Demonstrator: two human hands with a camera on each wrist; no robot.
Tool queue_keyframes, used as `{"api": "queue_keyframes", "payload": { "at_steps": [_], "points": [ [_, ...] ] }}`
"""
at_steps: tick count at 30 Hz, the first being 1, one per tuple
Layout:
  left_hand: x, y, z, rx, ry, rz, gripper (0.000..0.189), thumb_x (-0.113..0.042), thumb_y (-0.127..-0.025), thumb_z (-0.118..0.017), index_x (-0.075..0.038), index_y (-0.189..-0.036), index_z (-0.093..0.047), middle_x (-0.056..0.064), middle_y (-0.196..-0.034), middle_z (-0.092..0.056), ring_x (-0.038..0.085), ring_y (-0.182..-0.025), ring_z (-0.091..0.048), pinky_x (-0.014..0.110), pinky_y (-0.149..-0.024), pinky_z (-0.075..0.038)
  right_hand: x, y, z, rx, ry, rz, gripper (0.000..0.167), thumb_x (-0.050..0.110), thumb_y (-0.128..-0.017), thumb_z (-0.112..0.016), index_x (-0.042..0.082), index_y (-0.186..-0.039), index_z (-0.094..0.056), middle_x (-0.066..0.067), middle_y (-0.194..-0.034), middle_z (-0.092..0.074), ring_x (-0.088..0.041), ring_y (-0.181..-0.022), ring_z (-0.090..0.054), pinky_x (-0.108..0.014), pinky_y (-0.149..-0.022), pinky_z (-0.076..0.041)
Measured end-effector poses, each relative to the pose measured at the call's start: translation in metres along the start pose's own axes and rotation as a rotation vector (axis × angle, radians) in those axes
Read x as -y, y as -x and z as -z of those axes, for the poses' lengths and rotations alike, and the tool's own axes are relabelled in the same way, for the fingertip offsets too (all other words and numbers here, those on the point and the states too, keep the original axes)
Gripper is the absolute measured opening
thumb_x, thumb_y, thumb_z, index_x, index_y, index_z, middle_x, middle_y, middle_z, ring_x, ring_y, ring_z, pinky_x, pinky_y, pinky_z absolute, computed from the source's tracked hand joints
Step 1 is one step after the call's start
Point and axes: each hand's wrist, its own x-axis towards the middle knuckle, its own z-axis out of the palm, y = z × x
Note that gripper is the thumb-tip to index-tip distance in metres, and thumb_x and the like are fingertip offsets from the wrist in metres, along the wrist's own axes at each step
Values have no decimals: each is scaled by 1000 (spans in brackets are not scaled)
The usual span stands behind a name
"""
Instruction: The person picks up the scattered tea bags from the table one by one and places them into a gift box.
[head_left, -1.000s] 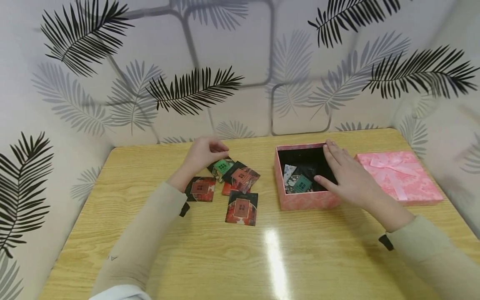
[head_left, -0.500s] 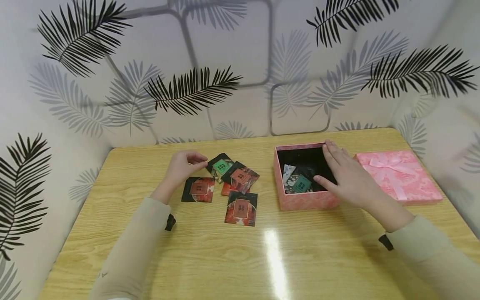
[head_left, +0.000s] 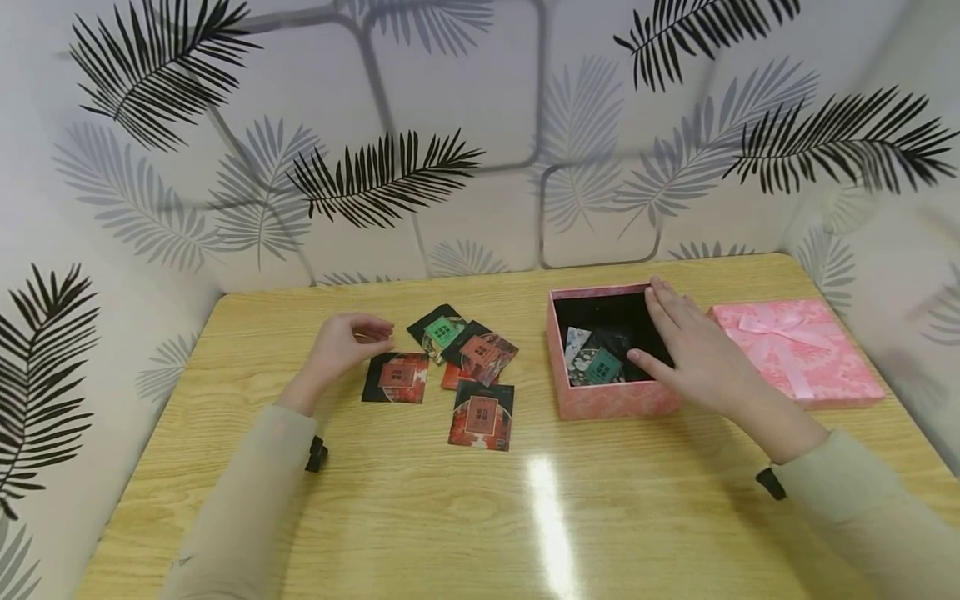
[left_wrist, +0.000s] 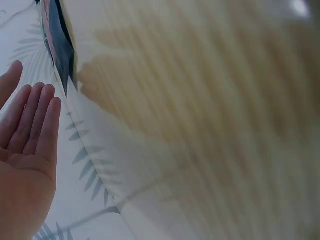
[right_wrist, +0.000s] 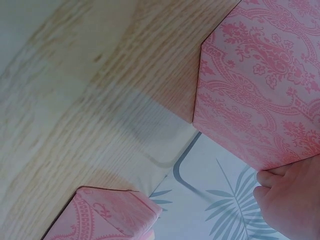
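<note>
Dressed in a plain, pale greenish-beige left sleeve (head_left: 240,492) and a matching right sleeve (head_left: 862,492), both long, smooth and fairly loose, ending in neat, straight edges at the wrists above a bare left hand (head_left: 333,350) and a bare right hand (head_left: 697,358). Fitted with a small, angular left wrist attachment (head_left: 317,455) and right wrist attachment (head_left: 771,482), both black, possibly strap or camera parts but too small to identify. Marked on the left forearm with a little dark sign (head_left: 182,562), illegible here, and lined with fine creases across the left palm (left_wrist: 25,175).
</note>
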Motion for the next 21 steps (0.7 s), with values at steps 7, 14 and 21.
{"api": "queue_keyframes", "payload": {
  "at_steps": [7,14,21],
  "points": [
    [9,10,7,60,-60,-5,41,-8,-92,-84,4,-130,-73,23,-128,-75,41,-120,-71,52,-105,-58,-1,0,0,-9,-2,6,94,55,-108,-54,-4,-168,-13,-24,-177,-11,-50,-161,-20,-75,-125,-23],
    [10,17,7,112,-110,-14,50,-9,-91,-86,4,-135,-69,24,-133,-72,42,-128,-67,54,-112,-54,-1,-1,1,-23,-9,4,94,54,-107,-56,-4,-168,-14,-24,-177,-12,-50,-161,-21,-75,-125,-23],
    [11,19,2,129,-207,-69,56,-14,-87,-90,4,-136,-69,22,-133,-73,42,-130,-65,55,-114,-51,-2,0,0,-13,-6,-1,94,56,-107,-53,-2,-169,-12,-23,-178,-10,-53,-160,-22,-78,-123,-23]
  ]
}}
